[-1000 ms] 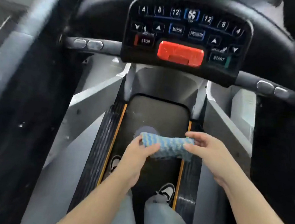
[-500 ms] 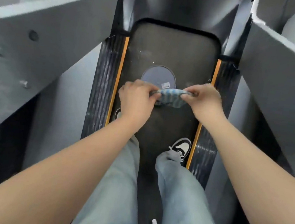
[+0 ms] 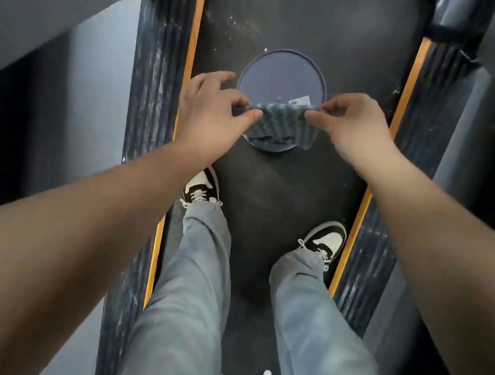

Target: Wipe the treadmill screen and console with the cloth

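Note:
A blue and grey zigzag-patterned cloth (image 3: 281,123) hangs stretched between my two hands above the treadmill belt. My left hand (image 3: 211,115) pinches its left end between thumb and fingers. My right hand (image 3: 351,128) pinches the right end the same way. The cloth's lower edge droops over a round blue-grey disc (image 3: 283,77) lying on the belt. The treadmill screen and console are out of view; the camera looks straight down.
The dark belt (image 3: 270,190) runs between orange-edged, ribbed side rails (image 3: 156,84). My two feet in black-and-white sneakers (image 3: 201,186) and grey jeans stand on it. Grey frame uprights (image 3: 44,10) rise at both sides.
The view has tilted down from the console to the belt and my feet. Both hands keep the cloth and have pulled it out flatter between them.

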Motion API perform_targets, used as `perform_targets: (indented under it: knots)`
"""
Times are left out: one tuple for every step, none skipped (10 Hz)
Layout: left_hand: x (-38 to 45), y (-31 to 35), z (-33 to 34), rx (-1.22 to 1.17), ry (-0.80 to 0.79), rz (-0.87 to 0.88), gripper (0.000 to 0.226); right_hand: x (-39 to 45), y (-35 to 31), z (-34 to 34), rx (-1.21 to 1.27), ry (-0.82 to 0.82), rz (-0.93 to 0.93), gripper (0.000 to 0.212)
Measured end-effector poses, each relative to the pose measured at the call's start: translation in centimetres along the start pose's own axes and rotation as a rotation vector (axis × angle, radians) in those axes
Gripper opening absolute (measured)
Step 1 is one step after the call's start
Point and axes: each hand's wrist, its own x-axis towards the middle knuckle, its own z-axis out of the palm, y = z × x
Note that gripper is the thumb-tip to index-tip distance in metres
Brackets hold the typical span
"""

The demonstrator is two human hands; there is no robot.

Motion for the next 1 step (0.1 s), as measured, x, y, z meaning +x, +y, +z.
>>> perform_targets:
  knots:
    - [3.79, -0.47, 1.93, -0.012, -0.016, -0.004, 0.038, 3.84, 0.57, 1.61, -0.060, 0.066, 0.018, 0.039]
